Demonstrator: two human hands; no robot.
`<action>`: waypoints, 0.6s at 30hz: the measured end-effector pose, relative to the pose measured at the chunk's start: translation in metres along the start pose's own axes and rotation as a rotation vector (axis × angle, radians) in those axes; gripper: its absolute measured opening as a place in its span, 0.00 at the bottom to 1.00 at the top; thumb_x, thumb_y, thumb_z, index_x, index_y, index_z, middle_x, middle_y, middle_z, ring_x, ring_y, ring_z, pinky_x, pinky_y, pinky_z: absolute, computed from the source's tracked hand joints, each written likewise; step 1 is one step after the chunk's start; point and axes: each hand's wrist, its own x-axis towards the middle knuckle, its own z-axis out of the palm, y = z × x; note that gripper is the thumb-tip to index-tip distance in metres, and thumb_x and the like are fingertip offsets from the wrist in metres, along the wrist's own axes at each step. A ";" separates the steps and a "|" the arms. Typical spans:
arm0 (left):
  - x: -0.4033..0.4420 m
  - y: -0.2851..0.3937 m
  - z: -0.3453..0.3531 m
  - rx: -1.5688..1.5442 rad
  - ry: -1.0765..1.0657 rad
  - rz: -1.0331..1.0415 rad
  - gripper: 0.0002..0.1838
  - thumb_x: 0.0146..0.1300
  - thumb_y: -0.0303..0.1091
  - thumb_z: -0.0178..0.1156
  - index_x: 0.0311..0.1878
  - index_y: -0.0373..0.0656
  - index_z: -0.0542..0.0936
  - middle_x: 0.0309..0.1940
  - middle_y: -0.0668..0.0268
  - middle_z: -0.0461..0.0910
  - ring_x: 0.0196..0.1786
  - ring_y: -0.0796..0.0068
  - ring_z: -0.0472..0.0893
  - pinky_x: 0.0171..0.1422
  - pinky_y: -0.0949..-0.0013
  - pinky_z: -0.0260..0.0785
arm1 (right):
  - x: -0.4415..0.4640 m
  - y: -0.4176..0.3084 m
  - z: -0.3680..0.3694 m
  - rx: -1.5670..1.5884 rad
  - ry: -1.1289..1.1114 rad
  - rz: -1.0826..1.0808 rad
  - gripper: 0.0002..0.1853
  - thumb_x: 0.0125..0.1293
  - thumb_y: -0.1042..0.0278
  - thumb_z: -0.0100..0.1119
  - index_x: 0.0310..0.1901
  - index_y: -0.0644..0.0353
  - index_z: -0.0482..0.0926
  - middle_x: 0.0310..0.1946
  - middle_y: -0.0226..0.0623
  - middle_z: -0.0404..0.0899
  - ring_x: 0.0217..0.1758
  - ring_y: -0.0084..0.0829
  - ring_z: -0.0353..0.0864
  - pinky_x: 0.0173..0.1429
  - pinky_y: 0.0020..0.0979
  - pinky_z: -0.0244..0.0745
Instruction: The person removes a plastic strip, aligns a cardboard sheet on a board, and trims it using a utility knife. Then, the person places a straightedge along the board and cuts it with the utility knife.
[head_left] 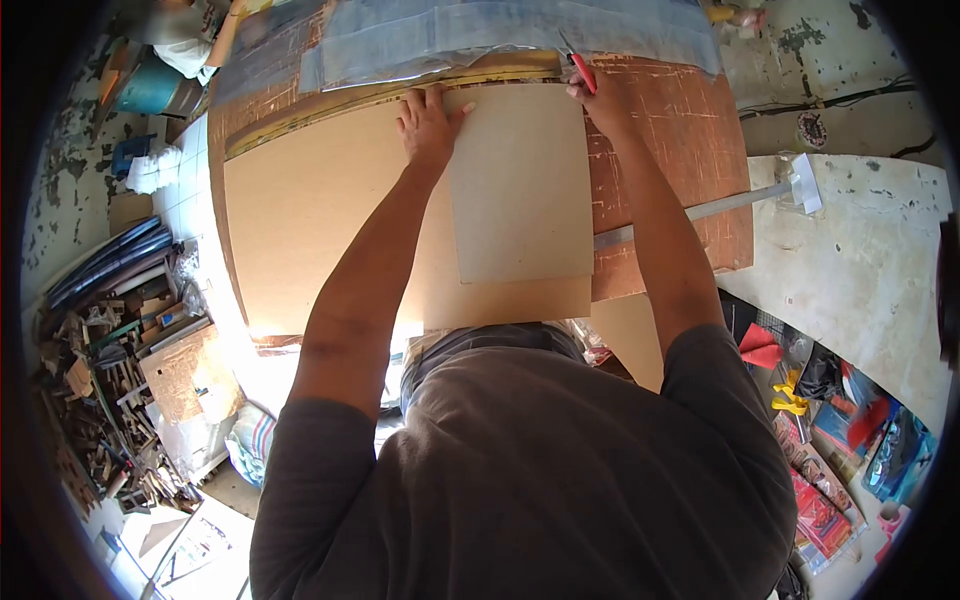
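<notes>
A small greyish board point(525, 190) lies on top of a larger tan cardboard sheet point(330, 210), near its right end. My left hand point(430, 125) rests flat with fingers spread, over the far left corner of the small board and the sheet beside it. In my right hand point(605, 100) is a red utility knife point(582, 73), its thin dark tip pointing away from me. That hand is at the far right corner of the small board. Its fingers are partly hidden, and I cannot tell whether they touch the board.
The brown worktable point(670, 150) has a scratched top. Bluish plastic sheeting point(420, 40) covers its far side. A metal ruler point(735, 203) lies under my right forearm, reaching toward a white side table point(850, 250). Scrap wood point(120, 400) is piled at left. Another person point(190, 50) is at the far left.
</notes>
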 end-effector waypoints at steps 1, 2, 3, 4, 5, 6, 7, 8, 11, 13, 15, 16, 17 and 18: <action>-0.002 0.001 -0.002 -0.027 0.014 -0.030 0.33 0.66 0.60 0.66 0.68 0.55 0.72 0.63 0.59 0.68 0.68 0.52 0.67 0.71 0.47 0.59 | 0.000 0.001 0.000 -0.003 0.004 0.005 0.14 0.63 0.62 0.72 0.47 0.55 0.82 0.41 0.37 0.87 0.45 0.39 0.86 0.53 0.38 0.78; -0.003 0.001 -0.004 -0.052 0.027 -0.060 0.32 0.67 0.58 0.66 0.68 0.54 0.72 0.63 0.58 0.68 0.68 0.51 0.67 0.71 0.46 0.59 | 0.001 0.001 0.001 0.006 0.011 -0.021 0.14 0.63 0.63 0.72 0.47 0.55 0.82 0.41 0.36 0.87 0.45 0.39 0.86 0.52 0.39 0.78; -0.005 0.001 -0.005 -0.052 0.021 -0.056 0.32 0.67 0.58 0.66 0.68 0.54 0.72 0.63 0.58 0.68 0.68 0.51 0.67 0.71 0.46 0.59 | 0.002 0.002 0.003 0.016 0.019 -0.045 0.14 0.63 0.63 0.72 0.48 0.55 0.82 0.42 0.36 0.87 0.45 0.39 0.87 0.52 0.39 0.79; -0.009 0.002 -0.006 -0.133 0.109 -0.049 0.30 0.68 0.55 0.66 0.68 0.53 0.73 0.63 0.58 0.69 0.67 0.51 0.68 0.70 0.45 0.59 | 0.002 0.004 0.004 0.017 0.021 -0.033 0.14 0.63 0.63 0.72 0.48 0.55 0.82 0.42 0.36 0.87 0.45 0.39 0.87 0.52 0.39 0.79; -0.014 0.003 -0.006 -0.214 0.196 -0.043 0.28 0.69 0.52 0.65 0.67 0.51 0.73 0.62 0.57 0.70 0.67 0.50 0.68 0.70 0.44 0.59 | 0.003 0.005 0.005 0.020 0.028 -0.035 0.14 0.63 0.63 0.72 0.47 0.55 0.83 0.41 0.37 0.87 0.45 0.40 0.86 0.52 0.40 0.79; -0.023 0.006 -0.007 -0.216 0.185 -0.040 0.28 0.69 0.52 0.65 0.67 0.51 0.73 0.62 0.57 0.70 0.67 0.50 0.68 0.70 0.44 0.59 | 0.002 0.005 0.005 0.023 0.035 -0.038 0.13 0.63 0.63 0.72 0.47 0.56 0.83 0.40 0.38 0.87 0.45 0.41 0.86 0.52 0.40 0.79; -0.035 0.010 -0.010 -0.217 0.206 0.097 0.25 0.69 0.47 0.65 0.66 0.50 0.74 0.62 0.57 0.72 0.66 0.50 0.69 0.69 0.44 0.60 | 0.000 0.003 0.005 0.022 0.036 -0.029 0.13 0.63 0.63 0.72 0.47 0.56 0.83 0.40 0.38 0.87 0.45 0.41 0.86 0.52 0.40 0.79; -0.046 0.015 -0.013 -0.219 0.229 0.234 0.23 0.69 0.41 0.65 0.65 0.49 0.75 0.61 0.56 0.73 0.64 0.50 0.70 0.68 0.45 0.61 | -0.002 0.001 0.005 0.015 0.048 -0.039 0.13 0.63 0.63 0.72 0.46 0.56 0.83 0.40 0.39 0.87 0.45 0.41 0.86 0.52 0.41 0.79; -0.105 0.037 -0.009 -0.349 -0.092 0.616 0.24 0.62 0.28 0.65 0.63 0.48 0.78 0.66 0.56 0.74 0.70 0.49 0.70 0.72 0.47 0.63 | -0.001 0.005 0.004 0.004 0.055 -0.057 0.13 0.64 0.62 0.72 0.47 0.56 0.83 0.39 0.36 0.86 0.44 0.37 0.85 0.52 0.38 0.78; -0.141 0.061 -0.012 -0.323 -0.257 0.660 0.24 0.67 0.36 0.65 0.66 0.55 0.79 0.69 0.59 0.71 0.73 0.50 0.67 0.77 0.46 0.60 | 0.001 0.007 0.006 -0.002 0.046 -0.062 0.14 0.66 0.60 0.72 0.48 0.57 0.82 0.40 0.33 0.86 0.43 0.32 0.84 0.52 0.36 0.77; -0.163 0.075 -0.008 -0.317 -0.280 0.603 0.24 0.68 0.41 0.64 0.67 0.58 0.79 0.70 0.60 0.70 0.74 0.52 0.66 0.78 0.46 0.59 | 0.002 0.007 0.006 0.017 0.047 -0.069 0.14 0.65 0.59 0.72 0.47 0.57 0.83 0.39 0.33 0.86 0.44 0.32 0.84 0.52 0.36 0.77; -0.169 0.079 -0.006 -0.310 -0.303 0.546 0.24 0.69 0.45 0.64 0.68 0.60 0.79 0.71 0.62 0.68 0.75 0.53 0.64 0.79 0.46 0.58 | 0.002 0.007 0.006 0.011 0.047 -0.067 0.14 0.65 0.59 0.72 0.47 0.57 0.83 0.39 0.33 0.86 0.44 0.32 0.84 0.52 0.36 0.77; -0.170 0.080 -0.005 -0.317 -0.304 0.549 0.24 0.69 0.45 0.64 0.68 0.60 0.79 0.71 0.62 0.68 0.75 0.53 0.64 0.79 0.46 0.58 | 0.002 0.007 0.006 0.008 0.057 -0.062 0.14 0.65 0.59 0.72 0.47 0.57 0.83 0.38 0.33 0.86 0.44 0.32 0.84 0.52 0.36 0.77; -0.171 0.080 -0.004 -0.236 -0.290 0.568 0.25 0.69 0.50 0.63 0.69 0.63 0.78 0.72 0.63 0.67 0.76 0.53 0.63 0.79 0.46 0.59 | 0.000 0.006 0.005 0.005 0.065 -0.059 0.15 0.65 0.59 0.72 0.47 0.58 0.83 0.38 0.33 0.87 0.43 0.32 0.85 0.52 0.36 0.77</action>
